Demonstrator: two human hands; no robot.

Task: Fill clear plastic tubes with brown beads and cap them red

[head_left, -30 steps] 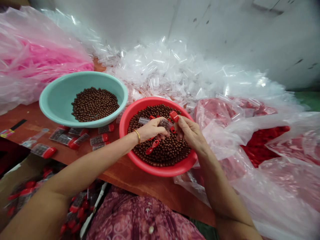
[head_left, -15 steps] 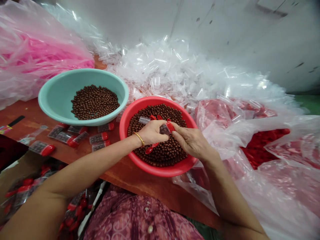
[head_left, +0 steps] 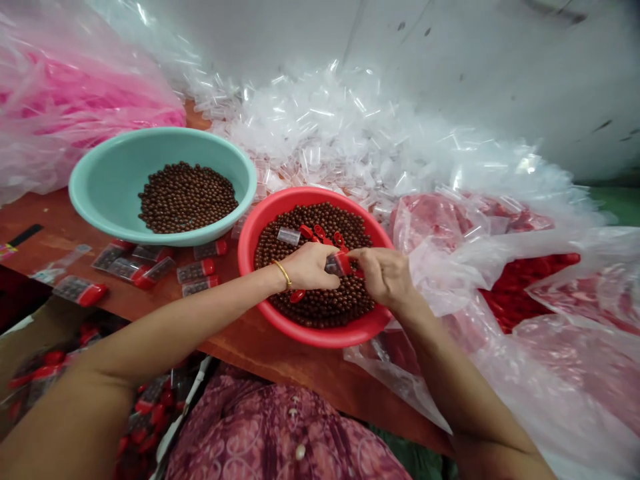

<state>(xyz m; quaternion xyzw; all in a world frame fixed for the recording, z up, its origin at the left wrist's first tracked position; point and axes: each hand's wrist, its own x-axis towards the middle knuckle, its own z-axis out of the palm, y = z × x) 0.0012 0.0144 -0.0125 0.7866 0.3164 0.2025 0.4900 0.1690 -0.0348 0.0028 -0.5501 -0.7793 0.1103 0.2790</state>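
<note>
My left hand [head_left: 310, 265] grips a small clear plastic container [head_left: 332, 265] filled with dark brown balls. Its red cap [head_left: 344, 263] points to the right. Curled fingers of my right hand [head_left: 387, 275] are up against the cap; what they hold, if anything, is hidden. Both hands are over a red basin [head_left: 320, 340] full of brown balls [head_left: 330, 313]. On the balls lie an empty clear container [head_left: 289, 236] and several loose red caps [head_left: 306, 231].
A turquoise basin [head_left: 105, 173] with brown balls stands left. Filled containers [head_left: 80, 291] lie before it. Clear empty containers [head_left: 325, 133] are heaped behind. At right is a plastic bag of red pieces [head_left: 525, 287]; at left, a bag of pink pieces [head_left: 90, 93]. Below left, a box [head_left: 185, 407] holds filled containers.
My right hand's fingers have curled in and moved slightly right along the cap. More of the filled container shows in my left hand. The view has shifted slightly.
</note>
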